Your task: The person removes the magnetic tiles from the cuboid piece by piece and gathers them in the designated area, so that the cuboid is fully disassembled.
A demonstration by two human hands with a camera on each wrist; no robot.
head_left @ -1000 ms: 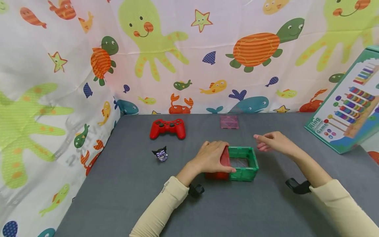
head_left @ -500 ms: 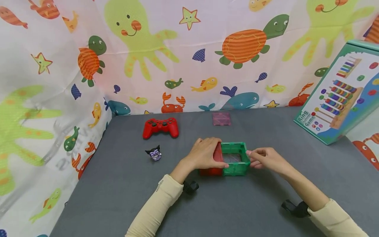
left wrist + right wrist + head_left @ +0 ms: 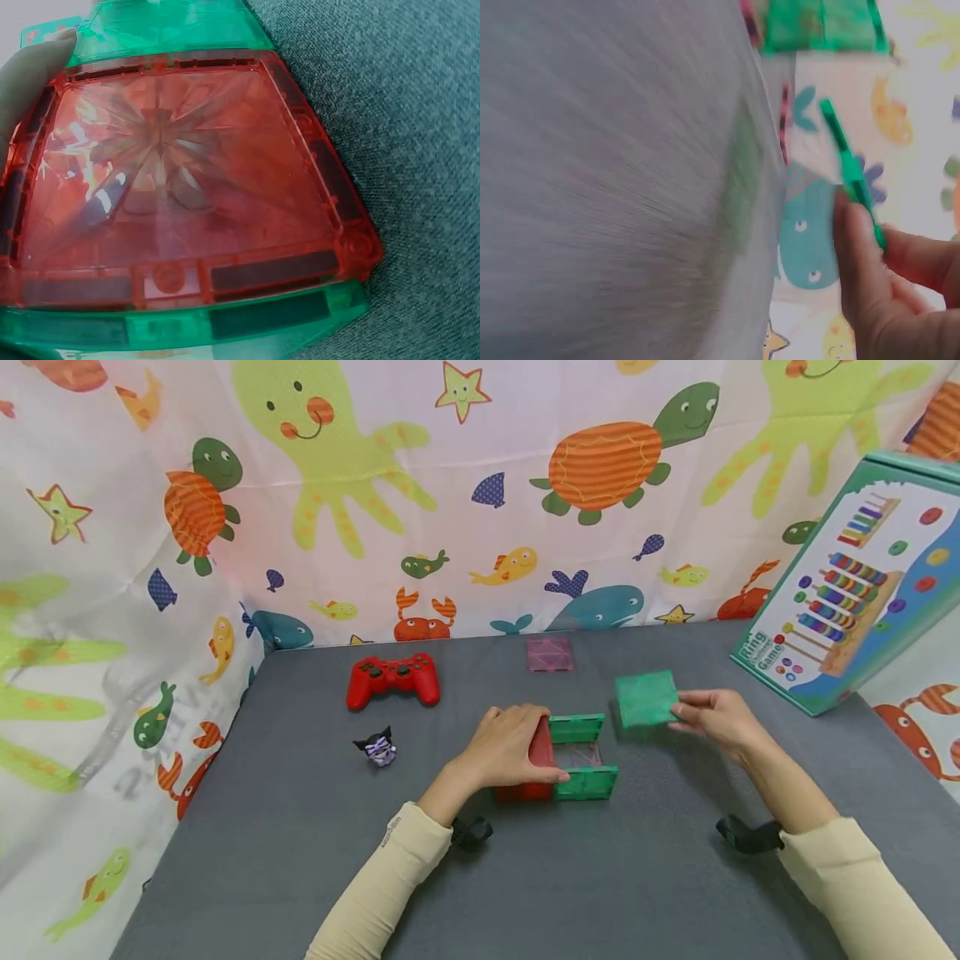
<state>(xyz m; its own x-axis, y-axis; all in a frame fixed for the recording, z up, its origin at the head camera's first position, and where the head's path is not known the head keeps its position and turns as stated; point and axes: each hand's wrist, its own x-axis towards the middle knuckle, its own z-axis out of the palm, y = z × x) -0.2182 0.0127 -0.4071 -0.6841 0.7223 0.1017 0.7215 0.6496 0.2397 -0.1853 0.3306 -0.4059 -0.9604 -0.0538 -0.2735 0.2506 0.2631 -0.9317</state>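
Observation:
My left hand [image 3: 504, 748] grips the top of a box of see-through magnetic tiles, thumb along its near side. Red tiles [image 3: 523, 793] form the left part; two green tiles [image 3: 587, 783] stand as front and back walls on the right, with a pale pinkish tile [image 3: 577, 754] as floor between them. The box's right end is open. A red tile [image 3: 180, 172] fills most of the left wrist view. To the right of the box, my right hand [image 3: 716, 720] pinches a loose green square tile [image 3: 645, 699] by its right edge, held above the table.
A flat pink tile [image 3: 550, 655] lies behind the box. Further left are a red game controller [image 3: 393, 680] and a small black-and-purple figurine [image 3: 378, 748]. A tall toy carton [image 3: 847, 593] leans at the back right, before a patterned cloth [image 3: 360, 460].
My right hand reached the box's right end, pulled off the green tile there and moved it right and back. My left hand kept its grip. The head view shifted to the right.

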